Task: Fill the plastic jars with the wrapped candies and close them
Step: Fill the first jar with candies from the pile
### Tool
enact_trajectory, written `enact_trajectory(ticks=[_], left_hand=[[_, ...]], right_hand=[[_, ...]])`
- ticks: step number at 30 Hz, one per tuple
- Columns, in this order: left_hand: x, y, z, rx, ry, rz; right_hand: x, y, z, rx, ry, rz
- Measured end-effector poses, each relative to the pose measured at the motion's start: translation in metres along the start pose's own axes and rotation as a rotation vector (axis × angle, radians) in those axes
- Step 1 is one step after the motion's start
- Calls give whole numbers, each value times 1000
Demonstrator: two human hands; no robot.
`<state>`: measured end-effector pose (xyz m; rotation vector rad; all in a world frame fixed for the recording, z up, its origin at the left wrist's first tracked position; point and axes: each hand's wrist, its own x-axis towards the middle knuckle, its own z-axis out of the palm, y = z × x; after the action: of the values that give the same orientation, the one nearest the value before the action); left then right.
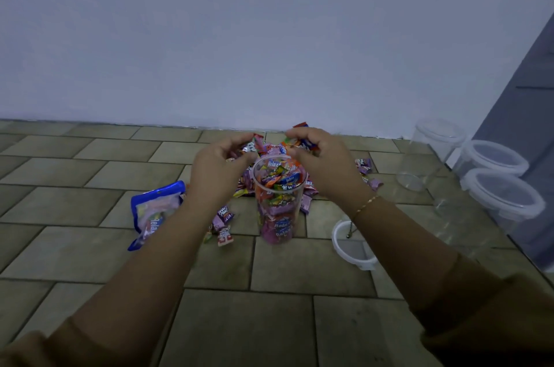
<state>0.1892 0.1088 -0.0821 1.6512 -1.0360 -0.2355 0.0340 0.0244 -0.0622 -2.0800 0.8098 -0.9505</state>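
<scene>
Both grips hold wrapped candies: left hand (220, 164) and right hand (319, 157) curl round colourful handfuls just over the tall clear plastic jar (278, 202), nearly full, on the floor. Release over the mouth; white round lid (352, 247) lies below the right wrist.

Single head view; faces forward-down over floor (269, 291); near hands

jar (278, 202): clear plastic, showing pink, orange, blue and yellow wrappers
candy pile (271, 151): mixed pink, red, orange, purple
bag (154, 211), near left: blue edges, pale printed middle
lid (353, 247), near right: white
floor (90, 175): olive-tan tiles, dark joints
wall (239, 37): pale lavender-grey
bracelet (367, 204): gold
</scene>
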Motion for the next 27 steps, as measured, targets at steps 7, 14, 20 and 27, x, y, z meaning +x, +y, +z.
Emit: enact_trajectory(ticks=[7,14,20,27], left_hand=[[-4,-4,10,-60,-222,-7],[-3,-9,-12,-98,-116,-46],[-3,-24,-51,212,-234,-115],[-19,-51,-79,853,-553,-108]], right_hand=[[-4,1,8,60,-50,40],[-8,-3,10,-49,5,-32],[-13,-27,30,-290,214,-430],[-29,-47,82,-383,-179,-380]])
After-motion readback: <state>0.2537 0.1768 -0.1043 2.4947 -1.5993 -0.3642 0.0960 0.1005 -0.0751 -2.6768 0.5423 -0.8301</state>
